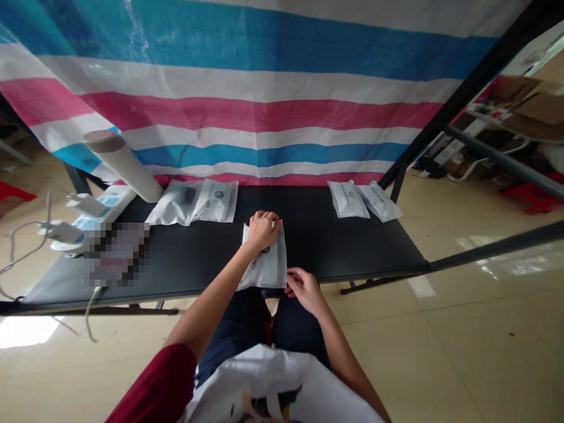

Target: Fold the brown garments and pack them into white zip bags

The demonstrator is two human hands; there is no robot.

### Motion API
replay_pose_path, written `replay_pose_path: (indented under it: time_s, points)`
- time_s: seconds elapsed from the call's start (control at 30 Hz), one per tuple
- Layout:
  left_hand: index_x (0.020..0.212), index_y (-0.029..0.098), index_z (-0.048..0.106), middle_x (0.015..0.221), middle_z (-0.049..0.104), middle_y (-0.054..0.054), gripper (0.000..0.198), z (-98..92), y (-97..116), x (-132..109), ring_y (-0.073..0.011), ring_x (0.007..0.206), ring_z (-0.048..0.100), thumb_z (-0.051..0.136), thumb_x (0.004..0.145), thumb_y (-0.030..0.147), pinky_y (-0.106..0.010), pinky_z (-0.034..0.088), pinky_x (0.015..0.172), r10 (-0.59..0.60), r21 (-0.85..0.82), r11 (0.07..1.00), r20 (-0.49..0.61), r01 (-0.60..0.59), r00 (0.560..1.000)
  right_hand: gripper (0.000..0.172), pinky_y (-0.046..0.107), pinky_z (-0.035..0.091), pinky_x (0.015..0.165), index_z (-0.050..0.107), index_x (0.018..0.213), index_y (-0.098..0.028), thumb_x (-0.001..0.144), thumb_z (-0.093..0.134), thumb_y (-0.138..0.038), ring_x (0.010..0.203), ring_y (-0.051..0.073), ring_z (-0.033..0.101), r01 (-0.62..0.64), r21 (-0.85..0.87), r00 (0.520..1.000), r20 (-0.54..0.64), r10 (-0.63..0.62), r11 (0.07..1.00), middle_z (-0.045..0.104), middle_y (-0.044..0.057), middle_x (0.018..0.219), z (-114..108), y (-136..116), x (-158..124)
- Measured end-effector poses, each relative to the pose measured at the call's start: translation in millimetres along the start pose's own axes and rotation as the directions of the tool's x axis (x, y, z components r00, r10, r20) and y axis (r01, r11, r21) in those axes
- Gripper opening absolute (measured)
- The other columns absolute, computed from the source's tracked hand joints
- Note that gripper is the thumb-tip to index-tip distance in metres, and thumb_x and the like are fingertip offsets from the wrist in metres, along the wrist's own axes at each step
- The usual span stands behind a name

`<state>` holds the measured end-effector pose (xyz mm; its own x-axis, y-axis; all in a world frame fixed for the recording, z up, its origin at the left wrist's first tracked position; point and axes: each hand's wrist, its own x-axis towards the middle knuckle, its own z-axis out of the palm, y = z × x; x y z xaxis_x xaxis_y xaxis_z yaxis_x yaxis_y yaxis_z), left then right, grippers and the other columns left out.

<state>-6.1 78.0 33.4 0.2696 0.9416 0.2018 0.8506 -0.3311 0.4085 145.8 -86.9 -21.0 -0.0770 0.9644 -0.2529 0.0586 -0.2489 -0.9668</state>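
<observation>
"Grip check first: how does the left hand (263, 230) stand?"

"Closed and narrow. Its fingers (269, 220) curl over the upper edge of a white printed pouch (265, 267), and the back of the hand faces up, bearing down on that edge."

"Location of the pouch relative to the hands?"

"Flat on a black-topped table (335, 247), at the table's front edge, with its lower end reaching that edge or slightly past it. The left hand is on the upper end. The right hand (304, 291) is at the lower right corner."

"State of the right hand?"

"Partly curled, fingers loosely together. Its fingertips (288, 276) sit at the pouch's right edge. Touching or just beside it: I cannot tell from this position. No firm hold is visible."

"Other items on the table?"

"Two white pouches (191, 202) lie side by side at the far edge, left of centre, and two more white pouches (363, 201) lie at the far edge on the right. A white cardboard tube (123, 167) leans at the far left. Beyond the table hangs a striped tarpaulin (247, 100)."
</observation>
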Motion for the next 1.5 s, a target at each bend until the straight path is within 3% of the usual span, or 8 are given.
replay_pose_path:
  time_s: [0.1, 0.33, 0.47, 0.77, 0.93, 1.1, 1.27, 1.5]
  points:
    - [0.126, 0.018, 0.056, 0.129, 0.060, -0.013, 0.044, -5.1, -3.9, -23.8, -0.0334, 0.127, 0.045, 0.048, 0.094, 0.046, -0.050, 0.039, 0.103, 0.089, -0.003, 0.996, -0.108, -0.090, 0.990, 0.051, 0.027, 0.057, 0.055, 0.057, 0.121, -0.022, 0.082, 0.062, -0.055, 0.068, 0.016, 0.067, 0.017, 0.072, 0.999, -0.036, -0.015, 0.997, 0.065, 0.002, 0.087, -3.3, -3.2, 7.0]
    - [0.146, 0.014, 0.033, 0.150, 0.039, -0.019, 0.062, 13.9, -44.3, -78.8, -0.0320, 0.144, 0.031, 0.041, 0.097, 0.051, -0.052, 0.028, 0.117, 0.150, -0.118, 0.981, -0.068, -0.157, 0.986, 0.040, 0.031, 0.056, 0.060, 0.065, 0.116, -0.019, 0.089, 0.052, -0.046, 0.073, 0.019, 0.066, 0.053, -0.070, 0.998, 0.038, -0.050, 0.996, 0.067, 0.005, 0.084, -2.4, -7.5, 46.4]
    - [0.149, 0.014, 0.030, 0.151, 0.039, -0.018, 0.061, 22.3, -48.4, -84.0, -0.0316, 0.146, 0.027, 0.038, 0.098, 0.048, -0.053, 0.026, 0.118, 0.167, -0.138, 0.975, -0.063, -0.175, 0.984, 0.027, 0.031, 0.053, 0.072, 0.073, 0.100, -0.019, 0.084, 0.062, -0.037, 0.084, 0.025, 0.068, 0.123, -0.326, 0.992, 0.037, -0.118, 0.937, 0.073, 0.007, 0.085, 4.2, -24.6, 75.0]
    - [0.149, 0.012, 0.032, 0.151, 0.040, -0.018, 0.057, 22.4, -45.1, -85.3, -0.0292, 0.147, 0.026, 0.032, 0.100, 0.043, -0.051, 0.027, 0.119, 0.207, -0.119, 0.969, -0.084, -0.216, 0.975, 0.021, 0.027, 0.044, 0.064, 0.075, 0.081, -0.019, 0.069, 0.078, -0.036, 0.083, 0.029, 0.070, 0.115, -0.657, 0.992, 0.115, -0.051, 0.745, 0.074, 0.010, 0.080, 11.8, -57.0, 103.7]
    - [0.151, 0.012, 0.028, 0.154, 0.037, -0.017, 0.062, 24.4, -45.4, -85.9, -0.0274, 0.147, 0.027, 0.030, 0.100, 0.047, -0.048, 0.027, 0.120, 0.174, -0.068, 0.982, -0.035, -0.176, 0.984, 0.026, 0.026, 0.038, 0.057, 0.071, 0.072, -0.017, 0.072, 0.070, -0.044, 0.066, 0.021, 0.063, 0.096, -0.558, 0.995, 0.087, -0.056, 0.825, 0.070, 0.005, 0.068, -2.6, -48.8, 102.8]
    - [0.154, 0.019, 0.026, 0.158, 0.031, -0.011, 0.070, 23.7, -39.0, -87.8, -0.0320, 0.148, 0.023, 0.036, 0.096, 0.058, -0.051, 0.024, 0.120, 0.151, 0.037, 0.987, 0.059, -0.153, 0.987, 0.030, 0.023, 0.037, 0.056, 0.064, 0.075, -0.017, 0.071, 0.060, -0.047, 0.067, 0.016, 0.057, -0.010, -0.177, 0.988, -0.150, -0.017, 0.984, 0.065, 0.001, 0.070, -70.1, -36.5, 80.8]
    - [0.150, 0.028, 0.038, 0.159, 0.031, -0.008, 0.070, 25.8, -33.7, -86.6, -0.0374, 0.147, 0.021, 0.046, 0.090, 0.063, -0.057, 0.023, 0.118, 0.172, 0.075, 0.981, 0.086, -0.178, 0.981, 0.033, 0.022, 0.040, 0.054, 0.065, 0.083, -0.020, 0.060, 0.068, -0.044, 0.079, 0.018, 0.061, -0.129, 0.160, 0.869, -0.457, 0.189, 0.979, 0.068, 0.001, 0.086, -125.3, -32.2, 53.7]
    - [0.147, 0.018, 0.037, 0.147, 0.046, -0.014, 0.062, 21.8, -40.4, -83.2, -0.0301, 0.141, 0.037, 0.040, 0.096, 0.053, -0.051, 0.030, 0.117, 0.109, -0.278, 0.954, -0.036, -0.115, 0.993, 0.039, 0.023, 0.043, 0.052, 0.063, 0.085, -0.020, 0.063, 0.074, -0.050, 0.075, 0.019, 0.063, -0.072, 0.191, 0.959, -0.258, 0.121, 0.979, 0.069, 0.003, 0.084, -73.1, -48.2, 61.3]
